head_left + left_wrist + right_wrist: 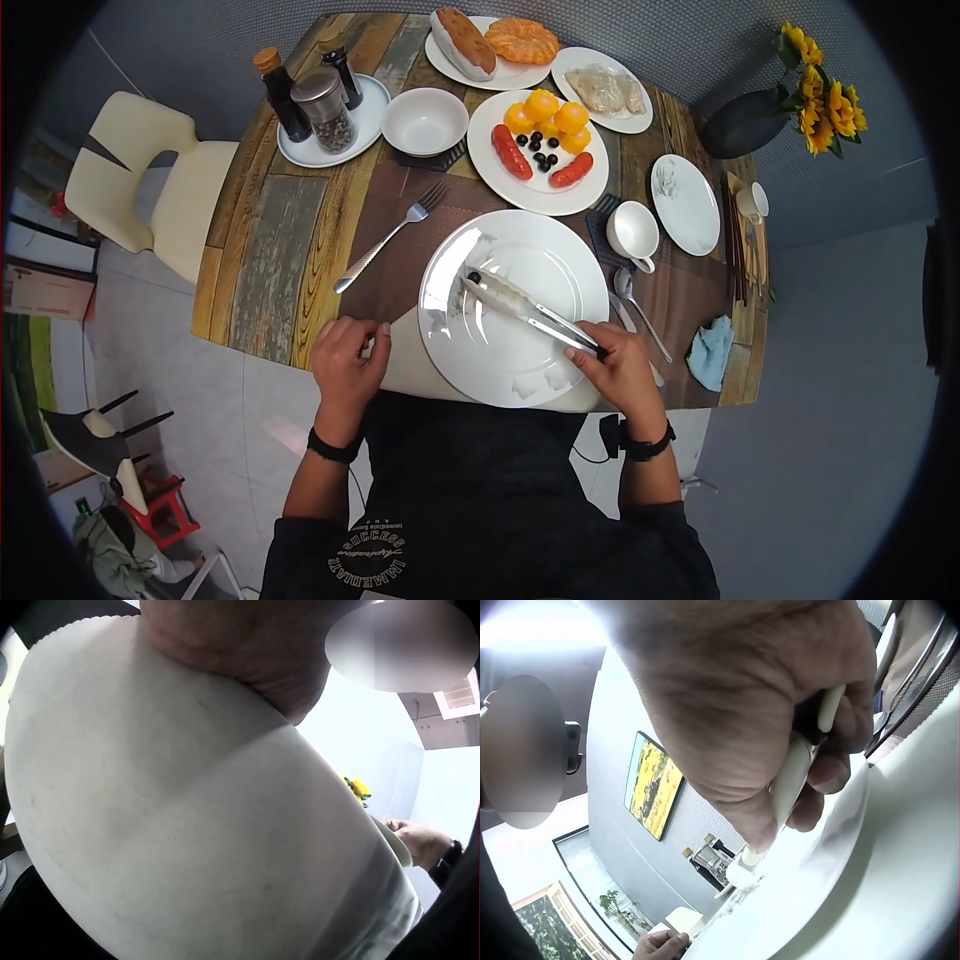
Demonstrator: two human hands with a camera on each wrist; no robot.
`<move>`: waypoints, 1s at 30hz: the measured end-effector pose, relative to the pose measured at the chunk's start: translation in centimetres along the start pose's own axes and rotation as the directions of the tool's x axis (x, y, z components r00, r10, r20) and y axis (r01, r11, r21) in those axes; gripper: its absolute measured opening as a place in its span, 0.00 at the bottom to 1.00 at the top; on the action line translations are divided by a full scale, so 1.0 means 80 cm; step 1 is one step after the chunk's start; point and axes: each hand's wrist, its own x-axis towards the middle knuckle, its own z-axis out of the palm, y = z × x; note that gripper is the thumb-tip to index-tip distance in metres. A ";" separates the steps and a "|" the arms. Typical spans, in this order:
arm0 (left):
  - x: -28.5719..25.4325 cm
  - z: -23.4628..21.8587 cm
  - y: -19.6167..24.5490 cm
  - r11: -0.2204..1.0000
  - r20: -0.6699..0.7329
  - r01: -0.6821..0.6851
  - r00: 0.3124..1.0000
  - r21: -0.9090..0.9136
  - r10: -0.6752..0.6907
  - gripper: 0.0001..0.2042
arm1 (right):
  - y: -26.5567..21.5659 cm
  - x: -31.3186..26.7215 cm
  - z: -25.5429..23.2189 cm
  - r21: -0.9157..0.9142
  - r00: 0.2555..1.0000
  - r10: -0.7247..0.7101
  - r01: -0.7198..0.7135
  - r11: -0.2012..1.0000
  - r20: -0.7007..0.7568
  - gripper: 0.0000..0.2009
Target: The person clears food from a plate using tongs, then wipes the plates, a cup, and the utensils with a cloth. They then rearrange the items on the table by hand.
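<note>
- Step, my read: placing or positioning one small dark fruit (pixel 474 277) with the tongs (pixel 500 295) over the large plate (pixel 445 345). More fruit of that kind sits on the food plate (pixel 540 202) beyond, between the sausages (pixel 511 152) and the orange pieces (pixel 542 104).
- Right hand (pixel 620 368): grips the tongs near their rear end, thumb on one side, fingers round the other. Tong arms squeezed narrow, tips looking closed on the fruit.
- Left hand (pixel 349 362): rests at the table edge, left of the large plate, fingers loosely curled, holding nothing I can see.
- Fruit location: left of the large plate's centre, inside the rim. Can't tell if it touches the china or hangs just above.
- Tongs orientation: long axis runs diagonally over the plate, handle end near-right, tips far-left, pointing forward and to the person's left. Fruit is round, no clear long axis.
- Next move, my judgement: keep tips low, settle the fruit, ease the squeeze gently. It could roll if the arms spring apart fast; a hard squeeze could shoot it out.
</note>
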 end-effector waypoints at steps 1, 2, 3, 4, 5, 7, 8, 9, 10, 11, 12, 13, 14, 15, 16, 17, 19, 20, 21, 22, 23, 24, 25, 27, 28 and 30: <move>0.000 0.000 -0.002 1.000 0.002 -0.009 1.000 0.008 0.009 0.06 | -0.002 0.000 -0.002 0.007 1.000 0.007 -0.007 1.000 0.007 0.15; -0.001 0.001 -0.003 1.000 0.004 -0.019 1.000 0.016 0.019 0.07 | -0.003 0.000 -0.003 0.014 1.000 0.013 -0.014 1.000 0.014 0.15; -0.001 0.001 -0.003 1.000 0.004 -0.018 1.000 0.015 0.018 0.07 | -0.003 0.000 -0.003 0.013 1.000 0.014 -0.015 1.000 0.015 0.15; -0.001 0.000 -0.003 1.000 0.003 -0.017 1.000 0.013 0.017 0.07 | -0.002 -0.001 -0.004 0.018 1.000 0.028 -0.028 0.999 0.015 0.14; -0.001 0.000 -0.002 1.000 0.001 -0.015 1.000 0.011 0.015 0.07 | -0.001 -0.001 -0.005 0.022 0.999 0.041 -0.041 0.999 0.015 0.14; -0.001 0.000 -0.004 1.000 0.003 -0.017 1.000 0.012 0.017 0.07 | -0.002 0.001 -0.009 0.028 0.999 0.049 -0.049 0.998 0.005 0.14; -0.001 0.000 -0.004 1.000 0.006 -0.020 1.000 0.013 0.020 0.06 | -0.002 0.002 -0.011 0.036 0.998 0.058 -0.058 0.998 -0.007 0.14; -0.001 0.000 -0.005 1.000 0.004 -0.019 1.000 0.011 0.019 0.06 | 0.004 0.003 -0.015 0.033 0.998 0.057 -0.057 0.998 -0.007 0.14; -0.002 0.000 -0.004 1.000 0.005 -0.014 1.000 0.008 0.014 0.06 | 0.012 0.006 -0.019 0.024 0.997 0.049 -0.048 0.999 -0.060 0.15; -0.002 0.000 -0.004 1.000 0.006 -0.010 1.000 0.005 0.010 0.06 | 0.015 0.011 -0.022 0.014 0.993 0.039 -0.038 0.999 -0.114 0.15; -0.001 0.000 -0.004 1.000 0.003 -0.011 1.000 0.003 0.011 0.06 | 0.004 0.019 -0.032 0.043 0.986 0.094 -0.089 0.995 -0.139 0.16; -0.001 0.000 -0.003 1.000 0.000 -0.009 1.000 0.000 0.009 0.06 | 0.007 0.032 -0.039 0.041 0.986 0.092 -0.087 0.995 -0.140 0.16; -0.002 -0.001 -0.003 1.000 -0.003 -0.008 1.000 -0.002 0.008 0.06 | 0.014 0.046 -0.048 -0.038 0.979 0.040 -0.048 0.998 -0.200 0.16; -0.002 -0.001 -0.003 1.000 -0.006 -0.009 1.000 -0.002 0.009 0.06 | 0.018 0.060 -0.055 -0.118 0.967 -0.017 -0.014 0.993 -0.256 0.16; -0.002 -0.001 -0.003 1.000 -0.008 -0.015 1.000 -0.002 0.015 0.06 | 0.014 0.075 -0.060 -0.120 0.966 -0.021 -0.010 0.993 -0.258 0.16; -0.002 -0.001 -0.004 1.000 -0.012 -0.020 1.000 -0.001 0.020 0.07 | 0.010 0.091 -0.065 -0.099 0.955 0.009 -0.040 0.994 -0.297 0.16; -0.001 -0.001 -0.003 1.000 -0.025 -0.021 0.999 -0.012 0.020 0.06 | 0.006 0.119 -0.071 -0.075 0.942 0.036 -0.064 0.995 -0.332 0.16; -0.001 -0.001 -0.002 0.999 -0.032 -0.021 0.999 -0.025 0.020 0.06 | 0.007 0.132 -0.073 -0.096 0.941 0.069 -0.107 0.990 -0.332 0.16; -0.001 -0.002 -0.002 1.000 -0.035 -0.020 0.999 -0.023 0.019 0.06 | 0.010 0.142 -0.073 -0.117 0.938 0.103 -0.149 0.982 -0.332 0.16; -0.001 -0.002 -0.001 1.000 -0.033 -0.018 0.999 -0.023 0.017 0.06 | 0.014 0.149 -0.070 -0.109 0.930 0.087 -0.134 0.985 -0.356 0.17; -0.001 -0.003 -0.002 1.000 -0.031 -0.016 0.999 -0.023 0.015 0.06 | 0.012 0.152 -0.069 -0.108 0.931 0.084 -0.130 0.986 -0.355 0.17; 0.000 -0.003 -0.002 1.000 -0.032 -0.015 0.999 -0.021 0.014 0.06 | 0.009 0.154 -0.067 -0.089 0.931 0.079 -0.118 0.989 -0.357 0.17; 0.000 -0.003 -0.002 1.000 -0.031 -0.016 0.999 -0.024 0.016 0.06 | 0.008 0.154 -0.066 -0.069 0.930 0.077 -0.109 0.992 -0.360 0.18; 0.000 -0.002 -0.003 0.999 -0.025 -0.020 1.000 -0.028 0.019 0.06 | 0.013 0.149 -0.067 -0.014 0.925 0.096 -0.109 0.994 -0.368 0.19; -0.002 0.000 -0.005 0.999 -0.030 -0.026 0.999 -0.027 0.025 0.06 | 0.016 0.146 -0.067 0.041 0.920 0.114 -0.107 0.993 -0.374 0.20; -0.002 0.001 -0.007 0.999 -0.029 -0.033 0.999 -0.025 0.032 0.06 | 0.007 0.131 -0.065 0.140 0.901 0.100 -0.044 0.989 -0.422 0.21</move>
